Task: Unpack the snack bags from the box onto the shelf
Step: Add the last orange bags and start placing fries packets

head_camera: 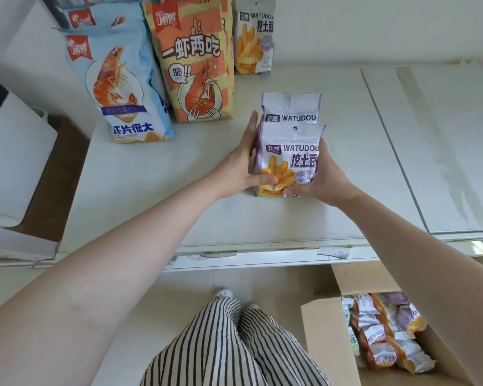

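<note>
Two purple WATUDOU fry bags stand one behind the other on the white shelf (pixel 195 201). The front bag (pixel 289 160) is held from both sides: my left hand (pixel 244 168) grips its left edge with the thumb across the lower front, and my right hand (pixel 322 176) grips its right side and bottom corner. The rear bag (pixel 290 108) pokes up behind it, with my left fingertips along its left edge. An open cardboard box (pixel 326 341) on the floor at lower right holds several more snack bags (pixel 385 330).
Further back on the shelf stand blue shrimp-chip bags (pixel 117 84), orange shrimp-snack bags (pixel 193 59) and another WATUDOU bag (pixel 254 37) by the wall. A white and brown box (pixel 20 174) sits left of the shelf. My striped trouser legs (pixel 229 346) are below.
</note>
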`<state>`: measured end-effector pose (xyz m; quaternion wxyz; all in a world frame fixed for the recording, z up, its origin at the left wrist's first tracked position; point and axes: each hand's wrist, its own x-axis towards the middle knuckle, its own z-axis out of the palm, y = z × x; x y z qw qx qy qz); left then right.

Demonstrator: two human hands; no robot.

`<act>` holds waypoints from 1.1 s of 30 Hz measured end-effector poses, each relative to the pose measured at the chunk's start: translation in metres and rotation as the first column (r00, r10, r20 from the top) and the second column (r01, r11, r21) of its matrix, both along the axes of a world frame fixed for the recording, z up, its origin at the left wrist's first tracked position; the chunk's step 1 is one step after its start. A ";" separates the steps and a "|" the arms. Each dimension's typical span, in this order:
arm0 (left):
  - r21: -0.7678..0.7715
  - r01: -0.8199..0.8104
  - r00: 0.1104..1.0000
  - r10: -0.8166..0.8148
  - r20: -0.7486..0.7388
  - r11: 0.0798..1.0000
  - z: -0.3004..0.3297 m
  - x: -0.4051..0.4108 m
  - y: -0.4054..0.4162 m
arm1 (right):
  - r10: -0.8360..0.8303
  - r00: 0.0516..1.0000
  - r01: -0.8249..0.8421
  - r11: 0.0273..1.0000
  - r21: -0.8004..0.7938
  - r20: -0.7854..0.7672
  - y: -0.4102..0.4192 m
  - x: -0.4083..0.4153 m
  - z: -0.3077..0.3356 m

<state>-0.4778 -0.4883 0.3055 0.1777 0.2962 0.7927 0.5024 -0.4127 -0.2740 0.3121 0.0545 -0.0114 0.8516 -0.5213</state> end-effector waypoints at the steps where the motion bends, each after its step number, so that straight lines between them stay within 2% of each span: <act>1: 0.040 -0.019 1.000 0.019 0.007 0.999 0.006 -0.001 0.002 | 0.001 1.000 -0.001 1.000 0.015 0.006 0.000 -0.001 0.001; 3: 0.147 -0.091 0.996 0.093 -0.011 0.985 0.026 -0.005 0.006 | -0.012 1.000 0.012 1.000 0.013 0.020 0.001 -0.003 0.001; 5: 0.170 -0.128 0.985 0.146 -0.097 0.977 0.052 -0.016 0.010 | -0.008 1.000 0.008 1.000 -0.017 0.022 0.002 -0.005 -0.002; 6: 0.103 -0.104 0.978 0.121 -0.170 0.989 0.065 -0.025 0.011 | -0.011 1.000 0.012 0.999 -0.033 0.021 0.001 -0.005 -0.001; 8: -0.130 0.015 0.959 -0.051 -0.280 0.991 0.087 -0.041 0.010 | -0.030 0.999 0.032 0.997 -0.075 0.026 -0.002 -0.003 -0.002; 10: -0.287 0.098 0.943 -0.181 -0.280 0.953 0.096 -0.052 0.010 | -0.056 0.998 0.060 0.988 -0.139 0.035 -0.006 0.002 -0.004; 13: -0.345 0.090 0.936 -0.198 -0.292 0.934 0.094 -0.059 0.016 | -0.134 0.991 0.125 0.965 -0.232 -0.023 -0.024 0.016 -0.012; 17: -0.453 0.086 0.848 -0.304 -0.435 0.887 0.096 -0.064 0.027 | -0.198 0.978 0.165 0.930 -0.328 -0.069 -0.037 0.015 -0.021; 20: -0.577 0.006 0.812 -0.341 -0.474 0.817 0.102 -0.081 0.034 | -0.198 0.973 0.156 0.944 -0.289 -0.120 -0.026 -0.007 -0.025; 25: -0.685 -0.082 0.757 -0.402 -0.516 0.724 0.112 -0.119 0.051 | -0.187 0.966 0.144 0.963 -0.226 -0.181 -0.012 -0.055 -0.025; 33: -0.721 -0.192 0.749 -0.375 -0.546 0.666 0.128 -0.182 0.056 | -0.118 0.965 0.082 0.984 -0.159 -0.233 -0.003 -0.146 -0.033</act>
